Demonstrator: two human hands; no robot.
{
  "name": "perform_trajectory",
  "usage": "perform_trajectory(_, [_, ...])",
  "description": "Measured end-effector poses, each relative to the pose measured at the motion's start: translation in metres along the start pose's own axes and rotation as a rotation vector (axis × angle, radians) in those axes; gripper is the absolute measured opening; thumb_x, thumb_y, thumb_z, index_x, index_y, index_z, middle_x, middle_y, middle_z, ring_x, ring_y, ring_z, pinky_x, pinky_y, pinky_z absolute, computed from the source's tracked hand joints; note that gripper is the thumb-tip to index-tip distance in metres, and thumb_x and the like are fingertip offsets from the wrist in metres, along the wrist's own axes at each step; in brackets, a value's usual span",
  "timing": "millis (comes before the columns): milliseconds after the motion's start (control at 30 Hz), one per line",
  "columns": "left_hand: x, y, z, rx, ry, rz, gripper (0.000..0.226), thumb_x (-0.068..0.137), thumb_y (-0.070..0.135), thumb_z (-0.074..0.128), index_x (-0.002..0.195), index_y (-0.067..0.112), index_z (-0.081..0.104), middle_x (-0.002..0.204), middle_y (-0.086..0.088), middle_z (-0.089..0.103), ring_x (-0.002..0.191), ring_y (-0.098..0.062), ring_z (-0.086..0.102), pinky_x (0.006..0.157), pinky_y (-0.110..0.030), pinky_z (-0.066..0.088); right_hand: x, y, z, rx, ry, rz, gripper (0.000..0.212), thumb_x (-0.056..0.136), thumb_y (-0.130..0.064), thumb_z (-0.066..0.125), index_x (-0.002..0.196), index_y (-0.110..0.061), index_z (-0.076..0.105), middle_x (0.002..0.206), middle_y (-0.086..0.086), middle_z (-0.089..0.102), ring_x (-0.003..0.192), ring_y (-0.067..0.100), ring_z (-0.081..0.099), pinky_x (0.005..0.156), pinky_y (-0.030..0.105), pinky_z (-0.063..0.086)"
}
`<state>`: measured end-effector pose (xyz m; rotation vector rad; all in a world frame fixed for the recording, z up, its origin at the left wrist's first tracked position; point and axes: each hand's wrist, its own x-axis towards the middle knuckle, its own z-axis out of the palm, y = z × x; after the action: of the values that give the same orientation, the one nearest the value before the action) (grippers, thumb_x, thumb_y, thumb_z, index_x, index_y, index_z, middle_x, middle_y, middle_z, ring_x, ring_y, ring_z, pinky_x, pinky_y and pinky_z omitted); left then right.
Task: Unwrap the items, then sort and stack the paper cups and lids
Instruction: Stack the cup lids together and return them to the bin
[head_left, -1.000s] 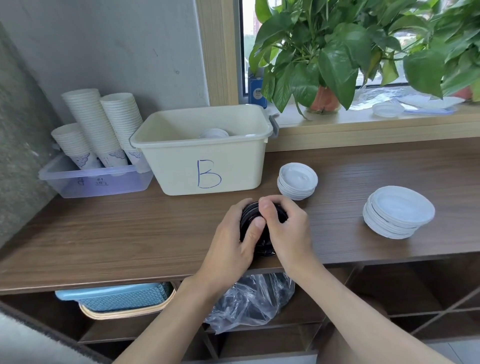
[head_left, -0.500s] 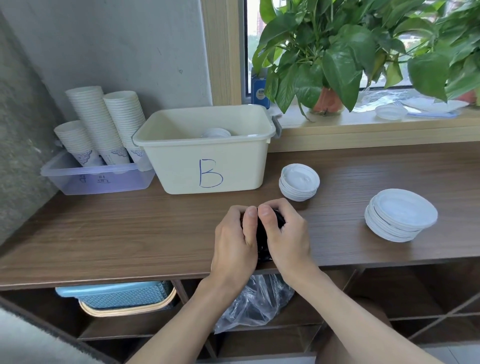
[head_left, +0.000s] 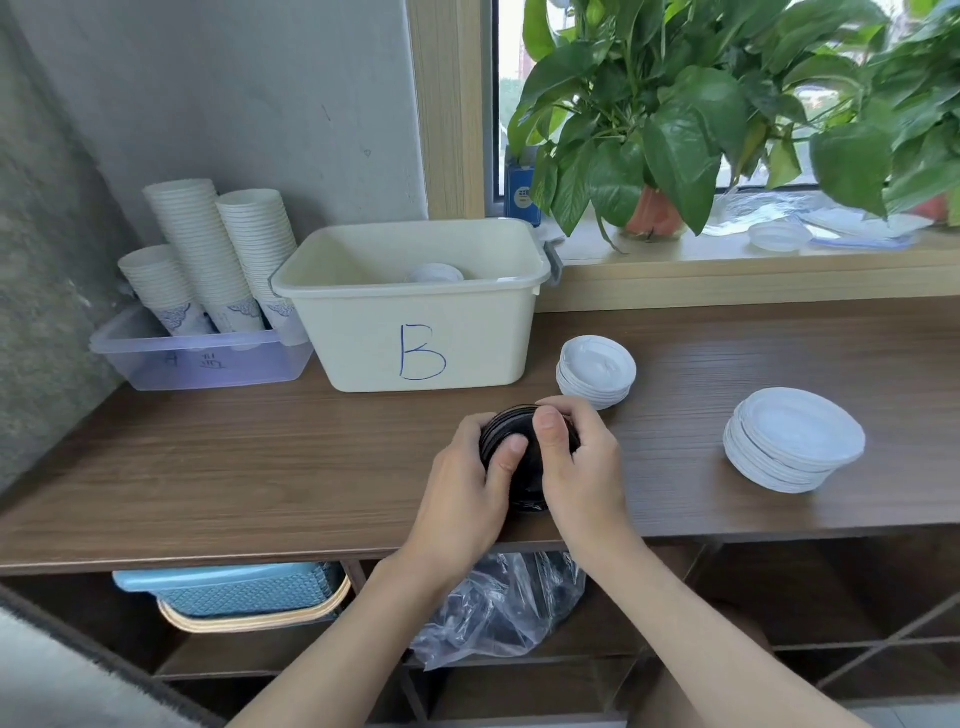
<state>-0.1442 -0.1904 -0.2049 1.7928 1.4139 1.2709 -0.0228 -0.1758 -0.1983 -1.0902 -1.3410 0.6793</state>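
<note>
Both hands, left hand (head_left: 462, 499) and right hand (head_left: 582, 467), clasp a glossy black lid stack (head_left: 511, 441) lying sideways.

Soft daylight comes through the window (head_left: 511, 104) behind the counter's back right corner, bright and even. The plant leaves (head_left: 675, 130) glow against washed-out panes; the wooden counter (head_left: 260, 467) shows only faint, diffuse shadows, one under the white lid stack (head_left: 795, 447) near its right edge; the shelves below (head_left: 779, 597) sit much dimmer; the plastic bag (head_left: 498, 603) catches small glints; the counter's front edge and the wall lines bow outward from wide-angle distortion; focus is crisp at centre.
</note>
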Motion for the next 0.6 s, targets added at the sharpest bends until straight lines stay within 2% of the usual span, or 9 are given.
perform_trajectory(100, [0.0035,-0.0055,-0.0007,0.000,0.063,0.030,0.038,0.096,0.045,0.052,0.116,0.013,0.054,0.098,0.017,0.063,0.094,0.000,0.059,0.079,-0.010,0.043,0.0005,-0.0016,-0.0006,0.027,-0.075,0.032,0.023,0.085,-0.045,0.051,0.093,-0.027,0.062,0.087,-0.014,0.066,0.086,-0.006,0.059,0.075,0.007,0.040])
perform_trajectory(200, [0.0039,-0.0056,-0.0019,0.014,0.048,0.057,0.028,0.091,0.047,0.054,0.111,0.028,0.051,0.101,0.011,0.064,0.094,-0.002,0.060,0.081,-0.013,0.044,0.0000,-0.0023,-0.0023,0.061,-0.105,0.048,0.034,0.080,-0.049,0.056,0.099,-0.023,0.066,0.093,-0.011,0.068,0.091,-0.003,0.060,0.080,0.010,0.043])
perform_trajectory(300, [0.0021,-0.0025,-0.0017,-0.015,0.015,0.077,0.027,0.089,0.054,0.052,0.110,0.037,0.051,0.103,0.013,0.066,0.097,-0.001,0.062,0.085,-0.016,0.046,-0.0005,-0.0036,-0.0024,0.044,-0.088,0.040,0.044,0.074,-0.060,0.054,0.098,-0.025,0.067,0.097,-0.008,0.068,0.095,-0.002,0.061,0.082,0.009,0.043])
perform_trajectory(367, [0.0004,-0.0026,-0.0024,-0.038,-0.029,0.056,0.039,0.088,0.056,0.052,0.117,0.030,0.055,0.110,0.013,0.067,0.104,-0.001,0.062,0.090,-0.020,0.048,-0.0004,-0.0045,-0.0018,0.043,-0.059,0.052,0.035,0.074,-0.058,0.057,0.091,-0.028,0.067,0.093,-0.008,0.069,0.091,-0.002,0.061,0.078,0.008,0.042])
perform_trajectory(433, [-0.0002,-0.0032,-0.0034,-0.034,-0.074,0.034,0.048,0.088,0.057,0.055,0.124,0.025,0.055,0.116,0.014,0.066,0.109,0.000,0.061,0.093,-0.019,0.047,0.0007,-0.0041,-0.0025,0.053,-0.026,0.085,0.022,0.081,-0.047,0.065,0.087,-0.026,0.067,0.088,-0.009,0.069,0.086,-0.003,0.062,0.073,0.006,0.042])
perform_trajectory(500, [-0.0003,-0.0021,-0.0036,-0.014,-0.090,0.012,0.044,0.091,0.057,0.056,0.123,0.026,0.055,0.111,0.017,0.067,0.105,0.005,0.060,0.089,-0.015,0.046,0.0024,-0.0027,-0.0038,0.045,-0.005,0.106,0.015,0.088,-0.037,0.063,0.086,-0.022,0.067,0.085,-0.010,0.069,0.082,-0.006,0.061,0.071,0.006,0.041])
perform_trajectory(600, [-0.0003,-0.0016,-0.0017,-0.017,-0.036,-0.009,0.048,0.089,0.059,0.056,0.119,0.022,0.058,0.102,0.017,0.068,0.097,0.005,0.062,0.081,-0.013,0.046,0.0032,-0.0033,-0.0033,0.009,-0.019,0.120,0.016,0.091,-0.035,0.059,0.082,-0.024,0.064,0.081,-0.012,0.067,0.077,-0.011,0.058,0.067,0.004,0.039])
